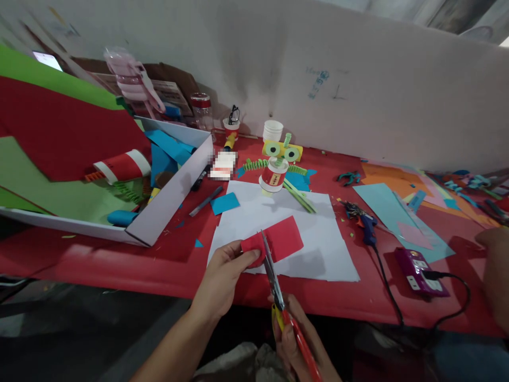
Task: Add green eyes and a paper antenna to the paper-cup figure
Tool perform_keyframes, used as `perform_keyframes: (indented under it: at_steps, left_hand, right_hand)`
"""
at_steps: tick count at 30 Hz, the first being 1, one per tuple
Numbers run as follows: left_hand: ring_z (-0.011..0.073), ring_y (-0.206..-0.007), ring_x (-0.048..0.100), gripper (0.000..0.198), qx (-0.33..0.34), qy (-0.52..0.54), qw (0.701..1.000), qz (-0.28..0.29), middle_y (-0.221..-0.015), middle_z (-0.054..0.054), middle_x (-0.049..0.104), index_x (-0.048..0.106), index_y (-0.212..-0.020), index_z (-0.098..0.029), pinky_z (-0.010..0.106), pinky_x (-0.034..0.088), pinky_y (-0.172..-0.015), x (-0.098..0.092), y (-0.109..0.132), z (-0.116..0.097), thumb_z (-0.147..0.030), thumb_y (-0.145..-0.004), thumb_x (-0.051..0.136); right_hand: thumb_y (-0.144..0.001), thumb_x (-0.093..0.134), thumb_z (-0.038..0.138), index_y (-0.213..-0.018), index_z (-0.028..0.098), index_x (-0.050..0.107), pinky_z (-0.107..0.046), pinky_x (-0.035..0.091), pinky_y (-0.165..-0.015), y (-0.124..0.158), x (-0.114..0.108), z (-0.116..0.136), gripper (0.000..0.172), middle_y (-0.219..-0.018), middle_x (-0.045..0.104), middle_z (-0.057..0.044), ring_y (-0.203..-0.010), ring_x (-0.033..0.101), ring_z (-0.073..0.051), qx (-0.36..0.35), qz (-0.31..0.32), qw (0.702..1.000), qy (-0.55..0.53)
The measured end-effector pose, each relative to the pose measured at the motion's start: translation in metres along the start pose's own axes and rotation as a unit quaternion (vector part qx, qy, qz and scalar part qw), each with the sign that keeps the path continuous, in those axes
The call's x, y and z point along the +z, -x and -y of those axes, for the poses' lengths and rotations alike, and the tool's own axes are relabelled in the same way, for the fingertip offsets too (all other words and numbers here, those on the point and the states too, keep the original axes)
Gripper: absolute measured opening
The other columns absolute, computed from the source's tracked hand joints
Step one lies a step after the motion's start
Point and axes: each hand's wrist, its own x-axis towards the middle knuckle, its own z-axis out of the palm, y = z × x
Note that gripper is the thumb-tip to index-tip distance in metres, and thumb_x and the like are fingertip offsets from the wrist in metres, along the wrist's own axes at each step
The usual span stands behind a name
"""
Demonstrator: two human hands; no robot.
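Note:
My left hand [220, 276] pinches the left end of a red paper strip [284, 239] between thumb and fingers. In my right hand [296, 339] are scissors [302, 345] with red and yellow handles. Their blades reach up across the red paper, just right of my left thumb; I cannot tell how far the cut goes. Below the strip lies a white paper sheet [334, 260]. At the sheet's far edge stands a paper-cup figure [274, 175] with a yellow eye piece and coiled green arms. Green strips [300, 196] and a blue paper piece [225, 203] lie close by.
A white box [170, 196] holding coloured paper and another cup figure stands at left. To the right are a glue gun [368, 228], a purple power strip [421, 273] with cables, pliers [349, 178] and paper sheets. Another person's arm [495, 270] shows at the right edge.

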Motion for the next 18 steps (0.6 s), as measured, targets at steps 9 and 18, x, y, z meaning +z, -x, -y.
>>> perform_keyframes:
  at_steps: [9, 18]
  left_hand:
    - [0.0145, -0.068, 0.063, 0.014, 0.002, 0.006, 1.000, 0.001, -0.076, 0.006, 0.073, 0.075, -0.074, -0.015, 0.024, 0.049, -0.067, -0.0007, -0.0008, 0.0003, -0.024, -0.064, 0.078]
    - [0.0144, -0.071, 0.062, 0.015, -0.003, 0.010, 1.000, 0.015, -0.078, 0.006, 0.073, 0.074, -0.079, -0.014, 0.024, 0.049, -0.069, -0.0042, -0.0026, -0.0023, -0.022, -0.066, 0.076]
  right_hand:
    - [-0.076, 0.061, 0.063, -0.121, 0.026, 0.059, -0.027, 0.053, -0.075, -0.0003, 0.0040, 0.0024, 0.058, -0.111, 0.063, -0.008, -0.086, 0.062, -0.020, -0.040, 0.014, 0.999, -0.011]
    - [-0.076, 0.059, 0.065, -0.117, 0.024, 0.061, -0.023, 0.044, -0.050, -0.0031, 0.0049, 0.0058, 0.058, -0.084, 0.063, -0.006, -0.059, 0.051, -0.013, -0.077, 0.025, 0.997, 0.020]
